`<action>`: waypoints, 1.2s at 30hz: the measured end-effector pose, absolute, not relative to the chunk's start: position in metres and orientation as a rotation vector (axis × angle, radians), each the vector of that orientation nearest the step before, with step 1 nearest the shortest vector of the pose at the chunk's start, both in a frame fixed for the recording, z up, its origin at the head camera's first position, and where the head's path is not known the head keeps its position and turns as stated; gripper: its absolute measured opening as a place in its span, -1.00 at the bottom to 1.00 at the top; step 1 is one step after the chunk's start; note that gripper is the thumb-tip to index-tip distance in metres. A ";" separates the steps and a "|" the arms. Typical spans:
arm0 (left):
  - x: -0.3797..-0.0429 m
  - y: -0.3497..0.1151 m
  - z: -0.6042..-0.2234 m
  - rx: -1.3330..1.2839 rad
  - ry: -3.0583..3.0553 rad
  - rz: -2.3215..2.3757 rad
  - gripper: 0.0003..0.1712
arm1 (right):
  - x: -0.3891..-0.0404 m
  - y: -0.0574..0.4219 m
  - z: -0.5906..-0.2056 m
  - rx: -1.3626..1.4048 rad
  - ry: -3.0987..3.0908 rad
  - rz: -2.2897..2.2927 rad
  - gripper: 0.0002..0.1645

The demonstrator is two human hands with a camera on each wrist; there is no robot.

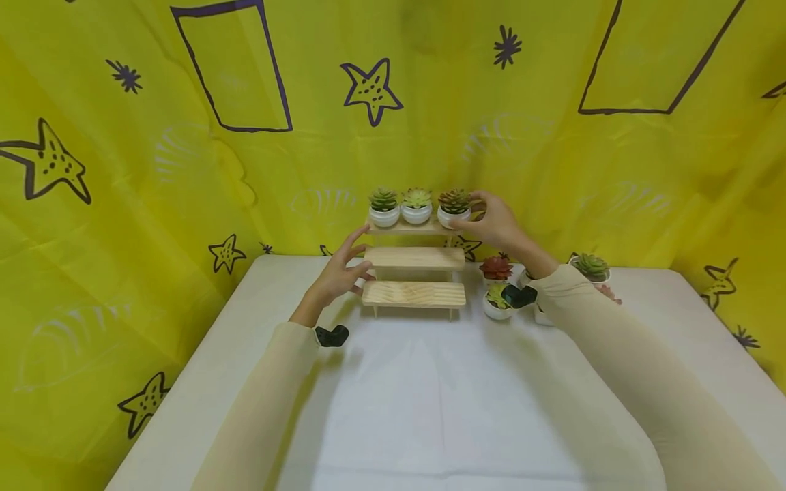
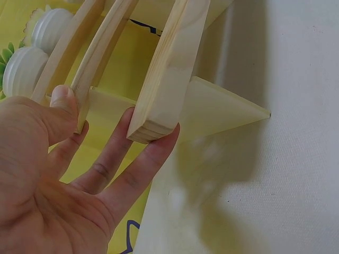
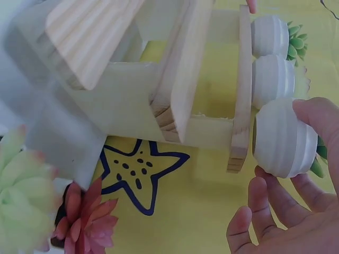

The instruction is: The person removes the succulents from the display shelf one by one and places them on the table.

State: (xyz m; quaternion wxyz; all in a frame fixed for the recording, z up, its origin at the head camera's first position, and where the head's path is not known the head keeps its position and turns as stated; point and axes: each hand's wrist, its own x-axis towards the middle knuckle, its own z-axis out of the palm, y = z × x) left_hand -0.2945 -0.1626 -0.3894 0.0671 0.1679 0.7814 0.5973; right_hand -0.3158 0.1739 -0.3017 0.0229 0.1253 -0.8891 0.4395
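From afar I watch the left hand [image 1: 334,278], left of centre, its grip loosely spread, fingertips against the wooden stand [image 1: 414,258], probably to steady it. Two potted plants [image 1: 384,217] sit on its top shelf [image 1: 406,230]. The right hand [image 1: 499,221], upper centre, pinches a reddish plant's pot [image 1: 451,218], seemingly keeping it upright; I can't tell if it touches wood. Spare plants [image 1: 497,311] stand on the worktop [image 1: 393,395], right of centre, likely for easy reach.

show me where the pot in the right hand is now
In the head view, the pot is at the right end of the top tier of the wooden stand, right of the light-green succulent, with the right hand gripping it.
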 end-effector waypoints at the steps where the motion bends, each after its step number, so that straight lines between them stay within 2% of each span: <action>1: -0.295 -0.162 -0.389 0.501 2.354 1.801 -0.14 | -0.315 0.176 -0.302 0.398 -2.755 1.355 -0.03; 17: -0.297 -0.161 -0.390 0.496 2.354 1.802 -0.13 | -0.293 0.203 -0.309 0.444 -2.776 1.325 -0.01; 36: -0.296 -0.161 -0.390 0.474 2.352 1.800 -0.14 | -0.242 0.235 -0.320 0.558 -2.852 1.256 -0.02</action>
